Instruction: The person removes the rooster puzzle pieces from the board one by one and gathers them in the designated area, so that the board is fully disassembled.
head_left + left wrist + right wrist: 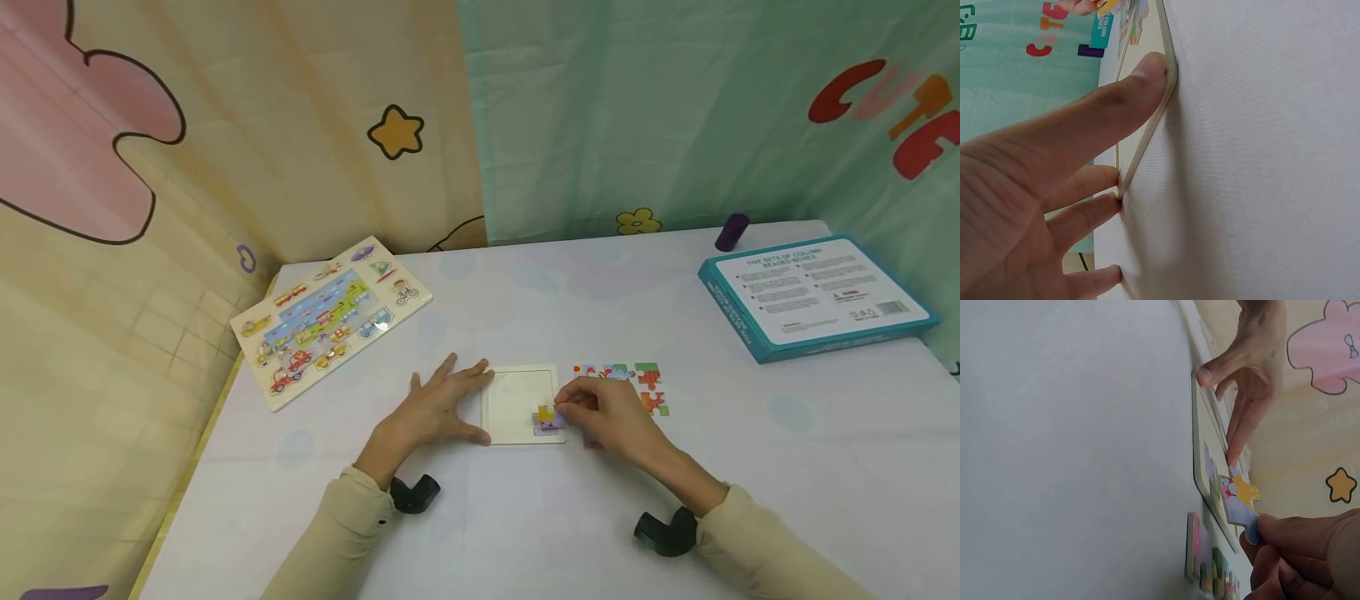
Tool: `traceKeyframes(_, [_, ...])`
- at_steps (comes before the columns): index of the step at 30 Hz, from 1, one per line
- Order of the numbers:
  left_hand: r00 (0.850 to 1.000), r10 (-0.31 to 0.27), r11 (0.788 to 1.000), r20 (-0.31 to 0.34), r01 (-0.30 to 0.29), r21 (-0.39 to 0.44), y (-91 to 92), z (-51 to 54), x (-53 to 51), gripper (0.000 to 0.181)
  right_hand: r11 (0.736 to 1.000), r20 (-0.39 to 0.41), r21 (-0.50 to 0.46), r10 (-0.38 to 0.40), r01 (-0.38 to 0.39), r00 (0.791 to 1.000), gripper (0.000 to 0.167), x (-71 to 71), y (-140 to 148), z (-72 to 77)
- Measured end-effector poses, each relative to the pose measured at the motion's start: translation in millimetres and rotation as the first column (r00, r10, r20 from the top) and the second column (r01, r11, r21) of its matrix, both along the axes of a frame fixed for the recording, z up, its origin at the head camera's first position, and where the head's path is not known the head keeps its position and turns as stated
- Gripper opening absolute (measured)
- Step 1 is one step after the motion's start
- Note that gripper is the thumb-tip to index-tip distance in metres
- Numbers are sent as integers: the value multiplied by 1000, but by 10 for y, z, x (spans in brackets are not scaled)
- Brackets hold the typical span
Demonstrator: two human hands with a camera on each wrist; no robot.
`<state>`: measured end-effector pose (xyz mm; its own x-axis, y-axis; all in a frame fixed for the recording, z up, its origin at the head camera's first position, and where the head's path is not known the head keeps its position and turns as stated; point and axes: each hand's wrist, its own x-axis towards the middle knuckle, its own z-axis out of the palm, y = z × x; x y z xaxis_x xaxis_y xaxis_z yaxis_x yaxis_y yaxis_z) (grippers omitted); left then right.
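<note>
A pale square puzzle tray (pixel 521 445) lies on the table. My left hand (pixel 431 408) is spread along its left side, thumb on the near corner and fingers fairly straight against the edge. Between right thumb and forefinger, my right hand (pixel 618 421) pinches a jigsaw piece (pixel 1242 499) with yellow and lilac print, above the tray's near right corner. A flat purple piece (pixel 547 432) sits in that corner, partly under the held one. To the right of the tray lie loose jigsaw pieces (pixel 651 379), several of them hidden by my right hand.
A wooden picture board (pixel 330 321) with vehicles lies at the back left. At the back right is a teal-edged box (pixel 821 296) with printed text, and a dark purple cylinder (pixel 732 232) stands behind it. Patterned curtains (pixel 637 108) hang along the table's back.
</note>
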<state>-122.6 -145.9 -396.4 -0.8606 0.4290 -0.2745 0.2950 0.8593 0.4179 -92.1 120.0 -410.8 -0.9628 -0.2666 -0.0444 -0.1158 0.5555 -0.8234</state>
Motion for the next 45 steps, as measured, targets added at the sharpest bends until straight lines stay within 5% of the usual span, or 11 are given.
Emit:
traceKeyframes(15, [1000,-3,1000,-6,3,-5,-54,-1,-4,94,977,-60,158,-138,145,989,11,120,765,83])
traceKeyframes(29, [1000,-7,1000,-2,7,-5,-36,8,-7,95,982,37,135,-140,134,989,6,270,799,-11])
traceKeyframes(45, [1000,-9,1000,-2,9,5,-14,-4,2,95,971,-19,187,-147,148,989,4,277,770,-83])
